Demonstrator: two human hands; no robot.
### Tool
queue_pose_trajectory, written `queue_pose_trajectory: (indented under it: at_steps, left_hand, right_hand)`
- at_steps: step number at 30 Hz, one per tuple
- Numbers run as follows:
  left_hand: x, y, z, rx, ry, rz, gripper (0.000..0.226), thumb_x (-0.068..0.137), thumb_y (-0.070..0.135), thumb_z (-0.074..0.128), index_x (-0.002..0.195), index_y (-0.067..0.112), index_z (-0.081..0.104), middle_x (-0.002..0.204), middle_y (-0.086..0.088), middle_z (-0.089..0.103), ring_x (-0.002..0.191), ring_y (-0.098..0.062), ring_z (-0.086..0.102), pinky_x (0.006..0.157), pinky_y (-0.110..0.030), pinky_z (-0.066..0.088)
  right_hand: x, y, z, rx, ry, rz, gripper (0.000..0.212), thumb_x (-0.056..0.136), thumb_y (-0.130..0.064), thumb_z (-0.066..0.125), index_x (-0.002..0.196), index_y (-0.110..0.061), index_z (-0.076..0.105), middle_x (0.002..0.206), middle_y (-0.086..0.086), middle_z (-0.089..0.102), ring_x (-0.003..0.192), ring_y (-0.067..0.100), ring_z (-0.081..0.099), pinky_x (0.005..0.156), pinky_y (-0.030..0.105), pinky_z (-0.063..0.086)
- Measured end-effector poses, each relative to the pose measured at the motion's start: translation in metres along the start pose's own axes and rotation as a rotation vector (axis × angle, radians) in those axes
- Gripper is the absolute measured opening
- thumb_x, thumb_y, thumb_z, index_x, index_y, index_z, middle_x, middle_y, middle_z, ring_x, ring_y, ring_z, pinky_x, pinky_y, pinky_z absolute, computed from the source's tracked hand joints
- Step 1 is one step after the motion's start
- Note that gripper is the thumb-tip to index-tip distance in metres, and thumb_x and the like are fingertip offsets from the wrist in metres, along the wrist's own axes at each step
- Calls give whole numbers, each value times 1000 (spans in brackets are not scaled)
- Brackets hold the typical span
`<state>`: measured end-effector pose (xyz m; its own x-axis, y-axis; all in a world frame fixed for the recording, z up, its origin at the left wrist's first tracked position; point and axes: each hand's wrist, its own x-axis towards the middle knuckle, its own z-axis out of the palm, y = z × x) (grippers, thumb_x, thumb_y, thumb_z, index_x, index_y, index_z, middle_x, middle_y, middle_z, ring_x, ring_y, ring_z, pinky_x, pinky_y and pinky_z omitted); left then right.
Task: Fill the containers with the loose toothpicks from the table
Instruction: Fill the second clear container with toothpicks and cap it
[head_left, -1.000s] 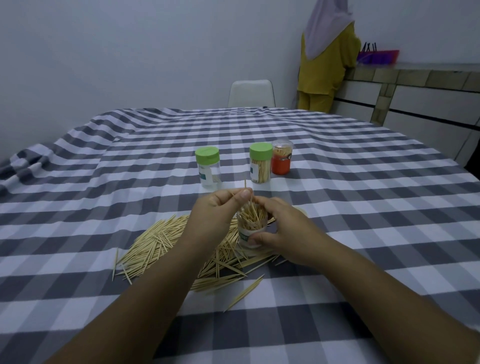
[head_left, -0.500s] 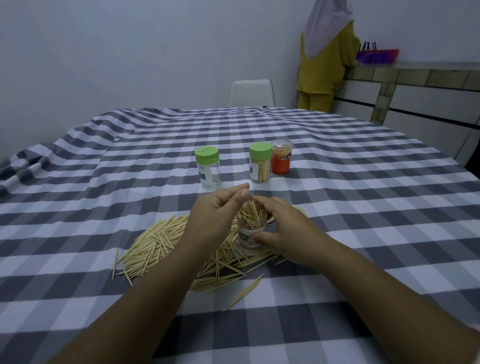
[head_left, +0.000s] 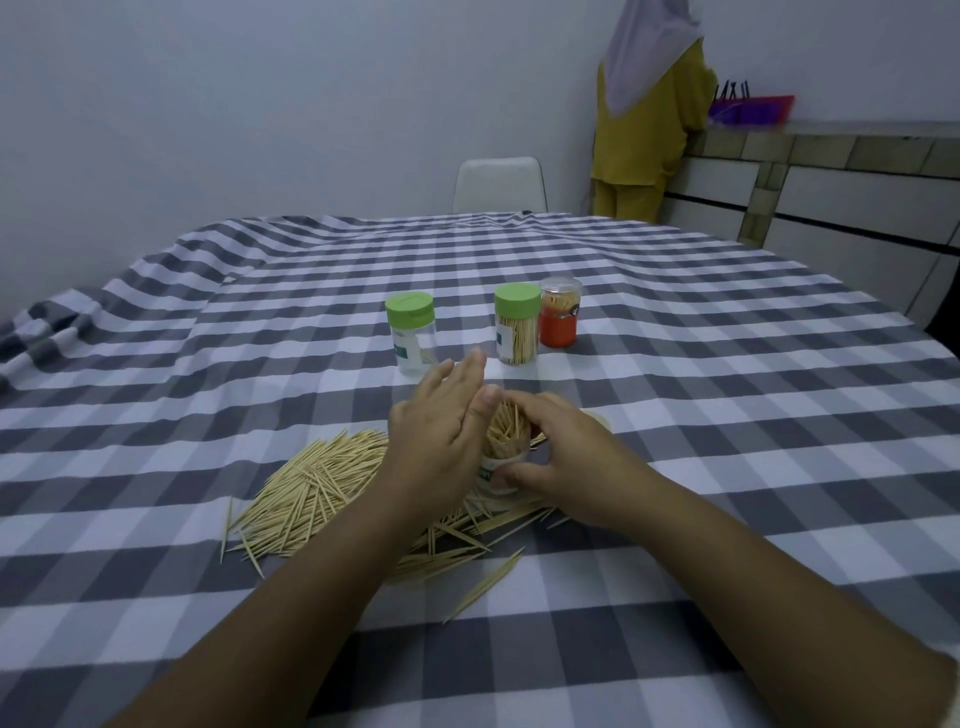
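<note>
With the right hand (head_left: 561, 457) gripping the open container (head_left: 501, 462), already bristling with toothpicks, and the left hand (head_left: 441, 431) flat-fingered beside its mouth, two capped containers (head_left: 517, 330) seem filled, while a loose pile (head_left: 322, 483) remains on the bench (head_left: 727, 415).

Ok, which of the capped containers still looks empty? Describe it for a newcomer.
On the grey-and-white checked tablecloth, three capped containers stand beyond the hands. The clear plastic jar with a green lid stands apart at the left; unlike the toothpick-packed green-lidded jar, it looks nearly empty.
</note>
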<state>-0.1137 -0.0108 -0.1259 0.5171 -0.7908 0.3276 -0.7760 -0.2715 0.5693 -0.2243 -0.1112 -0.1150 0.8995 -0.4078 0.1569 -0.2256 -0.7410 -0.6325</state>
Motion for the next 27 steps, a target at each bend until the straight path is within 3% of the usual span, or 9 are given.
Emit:
queue_pose_trajectory:
  at_steps: [3,6,8,11,13,15,17,21,27]
  left_hand:
    - [-2,6,1,-95,-114,-27,49,101,41,11,149,34,7,157,14,11,133,10,-3,105,-26,-3]
    - [1,0,1,-169,-112,-65,48,102,38,19,148,39,4,157,12,12,136,6,1,115,-33,-3]
    - [4,-5,-2,-345,-69,-146,55,97,45,30,148,40,10,154,12,23,139,-4,19,115,-39,17]
    - [3,-8,-11,-536,-2,-218,50,94,38,52,141,30,39,127,14,52,117,-2,47,87,-16,38]
    - [2,-9,-16,-480,1,-194,37,92,40,53,126,28,57,115,19,59,108,7,52,75,-3,37]
    - [0,-4,-18,-330,-103,-89,45,92,47,43,132,28,52,130,20,50,117,10,41,92,-7,32]
    - [-1,0,-18,-217,-200,-26,56,91,54,29,142,31,38,145,18,37,127,8,26,108,-21,23]
    - [3,-10,-32,-352,-193,-190,46,99,44,31,144,32,34,149,14,33,127,3,28,101,-22,26]
    - [8,-34,-34,204,-342,-288,43,100,33,39,143,27,39,147,2,41,136,-20,35,112,-34,27]
  right_hand:
    - [0,0,1,-1,-1,10,70,84,-29,67,144,-29,29,136,-7,42,118,6,42,96,26,43]
    - [-1,-1,-1,-10,-14,12,73,84,-29,67,145,-28,27,139,-7,39,122,7,40,99,26,41]
    - [-2,-1,-2,-13,-20,12,75,83,-30,68,146,-28,26,140,-8,38,124,8,39,100,26,40]
    - [-3,-2,-2,-3,-20,15,77,82,-30,69,146,-28,26,140,-8,38,123,7,39,99,25,39]
    - [-3,-2,-2,0,-18,12,76,82,-30,69,145,-28,27,139,-8,39,122,7,40,99,25,39]
    - [-3,-2,-2,9,-15,9,73,83,-30,68,144,-29,28,136,-8,41,118,6,41,96,25,40]
    - [-3,-3,-2,12,-15,10,73,84,-30,68,144,-30,28,136,-8,41,118,6,41,95,24,42]
    - [-3,-2,-3,0,-24,22,76,82,-30,69,145,-29,27,140,-8,38,123,8,40,95,23,39]
    - [-2,-2,-3,-20,-46,35,77,82,-30,69,146,-29,26,142,-7,36,124,8,39,90,18,37]
